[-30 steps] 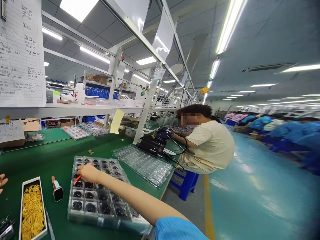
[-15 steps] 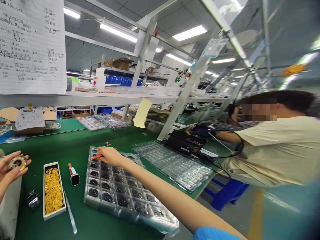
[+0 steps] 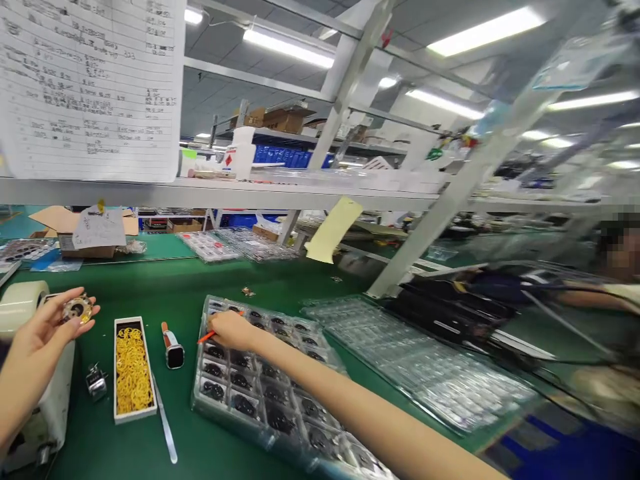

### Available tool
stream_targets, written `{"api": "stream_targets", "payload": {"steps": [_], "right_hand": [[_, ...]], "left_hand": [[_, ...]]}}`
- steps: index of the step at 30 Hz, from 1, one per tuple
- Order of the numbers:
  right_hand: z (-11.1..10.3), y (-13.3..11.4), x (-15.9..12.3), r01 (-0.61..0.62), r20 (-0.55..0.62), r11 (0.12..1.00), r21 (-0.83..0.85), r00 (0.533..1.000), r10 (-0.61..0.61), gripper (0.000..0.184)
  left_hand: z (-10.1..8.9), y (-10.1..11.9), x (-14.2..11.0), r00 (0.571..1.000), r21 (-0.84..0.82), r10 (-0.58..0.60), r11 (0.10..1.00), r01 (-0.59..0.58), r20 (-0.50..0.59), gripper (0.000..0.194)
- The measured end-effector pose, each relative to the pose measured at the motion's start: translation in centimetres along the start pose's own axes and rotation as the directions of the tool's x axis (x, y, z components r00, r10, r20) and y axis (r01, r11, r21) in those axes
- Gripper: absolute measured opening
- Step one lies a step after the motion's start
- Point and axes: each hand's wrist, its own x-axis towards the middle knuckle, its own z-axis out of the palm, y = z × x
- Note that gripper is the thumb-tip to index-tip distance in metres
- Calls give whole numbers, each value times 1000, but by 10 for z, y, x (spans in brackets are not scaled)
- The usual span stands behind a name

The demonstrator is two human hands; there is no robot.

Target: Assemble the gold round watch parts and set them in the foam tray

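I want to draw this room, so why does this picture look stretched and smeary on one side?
In the head view, the shelf post looks tilted and stretched, as a very wide lens would make it; the right side is smeared, blurring the co-worker's forearm; the ceiling light glows pure white; the clear plastic tray shows glare; the right hand looks fairly sharp.

Bright light from ceiling fluorescent tubes (image 3: 287,47), right edge seemingly smeared

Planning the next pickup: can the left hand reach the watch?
Probably yes: the left hand must first release its round part; the low box of yellow rubber bands sits between it and the watch, but reaching over looks free.
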Motion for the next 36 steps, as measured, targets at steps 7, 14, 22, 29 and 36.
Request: {"api": "stream_targets", "payload": {"steps": [7, 14, 22, 29, 36], "right_hand": [[-67, -36, 1, 122, -397, 973, 195, 917, -35, 25], [-107, -111, -40, 687, -815, 455, 566, 551, 182, 20], [-95, -140, -40, 689, -705, 160, 707, 668, 239, 24], [-94, -140, -37, 652, -661, 132, 747, 708, 247, 24], [-93, -147, -34, 672, -694, 190, 716, 654, 302, 18]], "left_hand": [[6, 2, -10, 993, -114, 51, 993, -38, 111, 45], [9, 1, -21, 964, -288, 122, 956, -51, 236, 48], [15, -4, -30, 926, -301, 186, 950, -85, 327, 40], [19, -5, -34, 927, -226, 169, 969, -95, 334, 43], [23, -8, -34, 933, -230, 177, 967, -106, 314, 41]]}}
